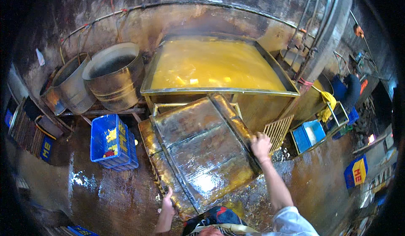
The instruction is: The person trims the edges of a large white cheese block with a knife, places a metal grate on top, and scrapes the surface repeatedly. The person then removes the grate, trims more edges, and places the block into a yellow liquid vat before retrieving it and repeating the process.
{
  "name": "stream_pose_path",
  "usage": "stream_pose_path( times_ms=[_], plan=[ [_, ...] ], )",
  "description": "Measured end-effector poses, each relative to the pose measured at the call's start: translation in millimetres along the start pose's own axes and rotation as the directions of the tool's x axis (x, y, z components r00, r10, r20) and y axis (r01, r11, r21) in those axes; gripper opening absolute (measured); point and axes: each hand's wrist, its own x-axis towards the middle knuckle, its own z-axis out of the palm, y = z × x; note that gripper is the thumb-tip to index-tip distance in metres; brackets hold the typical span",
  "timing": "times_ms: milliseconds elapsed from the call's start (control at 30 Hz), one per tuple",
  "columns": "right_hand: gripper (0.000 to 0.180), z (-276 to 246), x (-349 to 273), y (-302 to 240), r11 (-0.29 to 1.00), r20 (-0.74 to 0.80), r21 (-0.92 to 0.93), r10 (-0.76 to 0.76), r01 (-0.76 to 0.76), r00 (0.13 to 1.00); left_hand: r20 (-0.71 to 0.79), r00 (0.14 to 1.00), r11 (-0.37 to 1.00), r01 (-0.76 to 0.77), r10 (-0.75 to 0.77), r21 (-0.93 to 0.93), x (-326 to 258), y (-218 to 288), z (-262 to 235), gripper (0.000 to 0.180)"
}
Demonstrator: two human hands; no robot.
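A large, square, wet brown panel (pixel 192 141) lies tilted in front of me, with two raised bars running along it and a glare of light near its lower edge. My right hand (pixel 260 146) is closed on its right edge, by the bar on that side. At the lower left edge, my left hand (pixel 167 204) holds the panel with the thumb up; its other fingers are mostly hidden. Just beyond the panel stands a wide metal vat (pixel 219 91) of yellow liquid (pixel 211 61), with a few pale yellow pieces floating near the front.
Left of the panel, a blue crate (pixel 114 160) holds yellow and red scraps. Two big metal drums (pixel 116 86) stand behind it. A slatted wooden rack (pixel 278 132) leans at the vat's right, near a light blue bin (pixel 308 135). The floor (pixel 84 189) is wet and shiny.
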Motion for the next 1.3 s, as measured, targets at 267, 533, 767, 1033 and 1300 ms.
stream_pose_path(
  times_ms=[267, 533, 767, 1033, 1300],
  plan=[
    [0.076, -39, -135, 110, 0.853, 0.464, 0.159, 0.380, -0.498, 0.800, -0.207, 0.952, 0.878, -0.106, 0.225, 0.467, -83, 75, 61, 0.036],
    [0.081, -178, -355, 226, 0.345, 0.674, 0.307, 0.579, -0.887, 0.459, 0.514, 0.553, 0.001, -0.682, 0.655, 0.732, -105, -13, 205, 0.018],
    [0.069, -414, -572, 442, -0.048, 0.759, 0.577, 0.401, -0.816, 0.513, 0.848, 0.509, 0.090, -0.861, 0.148, 0.501, -197, -329, 405, 0.016],
    [0.060, -518, -712, 593, -0.308, 0.536, 0.560, 0.843, -0.769, 0.053, 0.870, 0.335, 0.304, -0.840, -0.362, 0.450, -212, -632, 579, 0.015],
    [0.049, -589, -791, 740, -0.526, 0.412, 0.546, 0.846, -0.652, -0.338, -0.173, 0.144, -0.195, -0.161, -0.974, 0.967, -152, -959, 775, 0.038]
  ],
)
